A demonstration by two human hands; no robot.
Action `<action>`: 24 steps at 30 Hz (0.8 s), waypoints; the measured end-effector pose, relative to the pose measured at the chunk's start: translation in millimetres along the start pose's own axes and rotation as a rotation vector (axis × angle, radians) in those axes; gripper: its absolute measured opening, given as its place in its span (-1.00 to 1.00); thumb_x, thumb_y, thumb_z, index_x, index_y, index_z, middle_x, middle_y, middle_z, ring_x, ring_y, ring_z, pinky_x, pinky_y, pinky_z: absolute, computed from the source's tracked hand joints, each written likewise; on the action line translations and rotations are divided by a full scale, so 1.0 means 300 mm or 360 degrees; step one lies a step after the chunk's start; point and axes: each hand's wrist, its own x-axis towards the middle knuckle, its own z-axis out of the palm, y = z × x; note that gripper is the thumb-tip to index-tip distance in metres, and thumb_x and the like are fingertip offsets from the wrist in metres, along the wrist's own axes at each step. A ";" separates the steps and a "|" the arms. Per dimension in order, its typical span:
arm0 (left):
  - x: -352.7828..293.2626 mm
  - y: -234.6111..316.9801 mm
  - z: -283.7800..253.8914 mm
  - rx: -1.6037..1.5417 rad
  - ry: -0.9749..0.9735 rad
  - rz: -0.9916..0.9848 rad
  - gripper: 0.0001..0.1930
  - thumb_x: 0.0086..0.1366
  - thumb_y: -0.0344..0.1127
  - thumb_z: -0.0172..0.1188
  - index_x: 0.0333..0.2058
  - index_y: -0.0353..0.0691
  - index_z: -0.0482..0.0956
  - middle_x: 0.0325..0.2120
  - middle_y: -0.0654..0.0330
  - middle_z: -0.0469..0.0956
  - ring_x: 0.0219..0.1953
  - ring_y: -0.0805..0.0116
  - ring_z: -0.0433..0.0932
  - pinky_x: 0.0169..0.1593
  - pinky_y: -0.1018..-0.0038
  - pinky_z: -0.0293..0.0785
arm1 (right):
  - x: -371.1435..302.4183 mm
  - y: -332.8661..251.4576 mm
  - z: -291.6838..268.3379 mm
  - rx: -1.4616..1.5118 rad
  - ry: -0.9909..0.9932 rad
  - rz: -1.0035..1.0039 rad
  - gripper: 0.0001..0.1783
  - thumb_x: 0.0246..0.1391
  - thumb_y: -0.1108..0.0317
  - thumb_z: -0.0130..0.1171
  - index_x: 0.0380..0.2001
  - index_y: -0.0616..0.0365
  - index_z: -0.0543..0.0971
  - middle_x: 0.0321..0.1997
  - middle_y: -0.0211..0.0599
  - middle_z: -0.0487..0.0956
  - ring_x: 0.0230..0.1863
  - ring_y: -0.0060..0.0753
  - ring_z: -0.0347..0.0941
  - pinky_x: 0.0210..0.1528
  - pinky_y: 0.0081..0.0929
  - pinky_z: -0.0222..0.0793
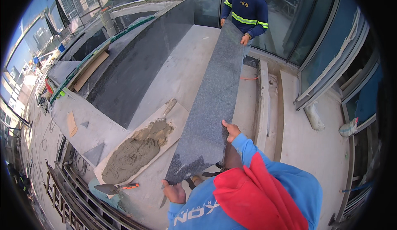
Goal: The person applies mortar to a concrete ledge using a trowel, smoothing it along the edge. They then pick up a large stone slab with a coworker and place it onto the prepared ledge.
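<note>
Slab, dark and speckled, spans seven o'clock to one; left hand clamps its near corner and right hand grips the right edge, both closed on stone, presumably sharing the load across its width. Up at one, a co-worker has the far end two-handed, likely to keep it from tipping. At eight, mortar sits heaped on a board, trowel lying just beyond, seemingly parked within reach.

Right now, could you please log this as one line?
left hand grips slab's near corner; right hand grips its right edge; co-worker holds far end; mortar lies on board
</note>
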 end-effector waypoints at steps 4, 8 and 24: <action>0.105 -0.178 0.143 -0.0109 0.0209 -0.0097 -0.40 0.56 0.06 -0.11 0.27 -0.39 0.28 0.26 -0.05 0.37 0.29 -0.04 0.35 0.33 -0.15 0.22 | 0.122 -0.191 -0.035 -0.0164 -0.0062 -0.0011 0.02 0.15 0.03 0.41 0.34 0.60 0.13 0.36 0.16 0.34 0.27 -0.06 0.42 0.22 -0.11 0.37; 0.205 -0.403 0.292 -0.0039 0.0553 -0.0070 -0.41 0.55 0.09 -0.11 0.30 -0.27 0.28 0.27 0.04 0.38 0.31 -0.01 0.30 0.37 -0.17 0.11 | 0.308 -0.372 -0.111 -0.0357 -0.0052 0.0145 0.01 0.14 0.02 0.40 0.36 0.52 0.13 0.34 0.12 0.36 0.23 -0.07 0.44 0.17 -0.12 0.40; 0.270 -1.074 0.555 -0.0335 0.0885 -0.0314 -0.43 0.52 0.10 -0.10 0.31 -0.17 0.37 0.30 -0.03 0.38 0.38 -0.16 0.24 0.37 -0.28 0.16 | 0.706 -0.912 -0.329 -0.0773 -0.0263 -0.0411 -0.63 0.15 0.17 0.38 -0.13 0.19 0.55 -0.58 -0.48 0.41 -0.74 -0.58 0.16 -0.78 -0.36 -0.03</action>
